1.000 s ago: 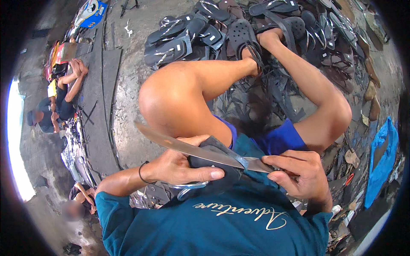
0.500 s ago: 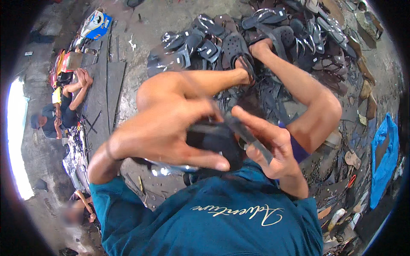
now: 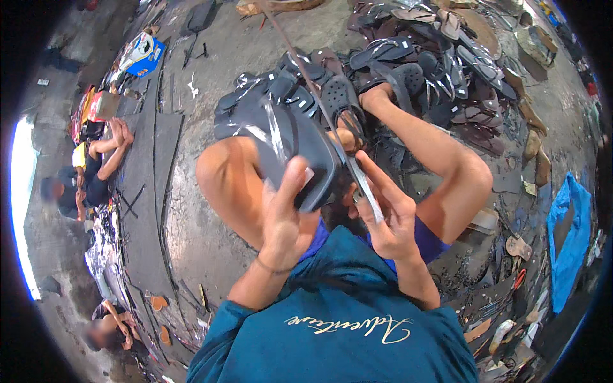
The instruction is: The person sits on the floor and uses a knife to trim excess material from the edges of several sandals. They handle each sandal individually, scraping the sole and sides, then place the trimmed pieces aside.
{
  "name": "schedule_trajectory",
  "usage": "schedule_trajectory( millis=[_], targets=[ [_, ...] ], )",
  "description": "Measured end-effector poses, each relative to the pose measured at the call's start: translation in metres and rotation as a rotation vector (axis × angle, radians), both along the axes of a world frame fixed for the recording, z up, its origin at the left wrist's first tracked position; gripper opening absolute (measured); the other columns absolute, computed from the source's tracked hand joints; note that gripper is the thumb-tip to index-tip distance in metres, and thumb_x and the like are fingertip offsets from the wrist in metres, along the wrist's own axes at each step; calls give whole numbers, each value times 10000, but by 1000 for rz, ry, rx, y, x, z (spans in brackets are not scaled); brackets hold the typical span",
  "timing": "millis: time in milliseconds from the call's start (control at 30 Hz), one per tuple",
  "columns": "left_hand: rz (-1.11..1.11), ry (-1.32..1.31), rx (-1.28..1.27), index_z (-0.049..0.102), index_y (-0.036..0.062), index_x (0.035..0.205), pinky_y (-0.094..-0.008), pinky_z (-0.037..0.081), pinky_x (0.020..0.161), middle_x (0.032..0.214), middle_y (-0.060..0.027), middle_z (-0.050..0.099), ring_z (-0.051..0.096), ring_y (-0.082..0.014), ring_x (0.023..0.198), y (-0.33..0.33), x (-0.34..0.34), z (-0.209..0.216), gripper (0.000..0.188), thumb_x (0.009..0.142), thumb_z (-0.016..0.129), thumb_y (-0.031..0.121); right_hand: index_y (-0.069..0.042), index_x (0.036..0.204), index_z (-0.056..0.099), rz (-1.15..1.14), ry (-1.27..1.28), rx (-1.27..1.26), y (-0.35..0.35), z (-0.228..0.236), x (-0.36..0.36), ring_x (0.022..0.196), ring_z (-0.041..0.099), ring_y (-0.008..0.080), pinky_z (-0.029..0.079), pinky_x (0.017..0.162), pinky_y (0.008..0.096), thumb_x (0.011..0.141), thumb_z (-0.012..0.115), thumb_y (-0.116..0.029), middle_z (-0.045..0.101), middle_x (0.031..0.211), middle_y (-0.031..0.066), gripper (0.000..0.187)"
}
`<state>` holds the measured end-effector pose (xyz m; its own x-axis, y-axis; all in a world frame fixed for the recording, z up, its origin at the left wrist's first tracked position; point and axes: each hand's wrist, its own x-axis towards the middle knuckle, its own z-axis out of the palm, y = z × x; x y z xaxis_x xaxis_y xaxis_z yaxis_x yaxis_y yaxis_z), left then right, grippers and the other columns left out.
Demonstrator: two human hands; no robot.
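Observation:
My left hand [image 3: 282, 220] is closed on a dark grey flip-flop [image 3: 305, 150], its thumb over the near end. Pale shiny streaks show on the flip-flop, which is partly blurred and tilted above my left knee. My right hand [image 3: 393, 220] grips a long thin knife [image 3: 314, 89] by its grey near end, fingers wrapped round it. The narrow blade runs up and to the left, close beside the flip-flop's right edge. Whether the two touch, I cannot tell. Between my feet and beyond them lies a pile of dark sandals [image 3: 383, 51].
A black perforated clog [image 3: 340, 99] is on my left foot. Dark sheets [image 3: 165, 153] lie at the left, near two other people seated on the floor. A blue and white box [image 3: 145, 56] stands at far left. Blue sheeting [image 3: 565, 249] and scraps lie at right.
My left hand has swung away from my body, bringing the flip-flop up and forward into view. The knife's long blade now shows plainly. My right hand has moved slightly left.

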<state>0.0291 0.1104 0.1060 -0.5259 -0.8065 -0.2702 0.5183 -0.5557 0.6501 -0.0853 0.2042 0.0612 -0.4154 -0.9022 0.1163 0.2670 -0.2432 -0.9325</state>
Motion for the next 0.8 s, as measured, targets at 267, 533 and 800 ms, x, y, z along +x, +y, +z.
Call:
schedule_trajectory(
  millis=[267, 533, 800],
  targets=[
    [180, -168, 157, 550, 58, 1205, -336, 586, 789, 1059, -50, 650, 661, -164, 927, -9, -22, -39, 344, 934, 653, 243, 22, 1358, 497, -250, 303, 262, 17, -36, 18, 715, 547, 62, 464, 627, 211, 914, 632, -56, 650, 942, 106, 471],
    [351, -168, 218, 582, 83, 1173, -286, 551, 783, 1059, -8, 649, 632, -90, 914, -5, -6, -58, 307, 955, 628, 295, 24, 1049, 685, -231, 588, 412, 82, -46, 32, 543, 553, 117, 445, 496, 250, 840, 742, -98, 690, 820, 116, 249],
    [341, -287, 77, 530, 43, 1233, -307, 548, 790, 1094, -54, 617, 617, -148, 974, 1, 16, -79, 360, 992, 555, 309, 21, 1059, 680, -215, 595, 420, 39, -32, 34, 594, 639, 165, 510, 525, 263, 835, 751, -111, 700, 876, 140, 269]
  ],
)
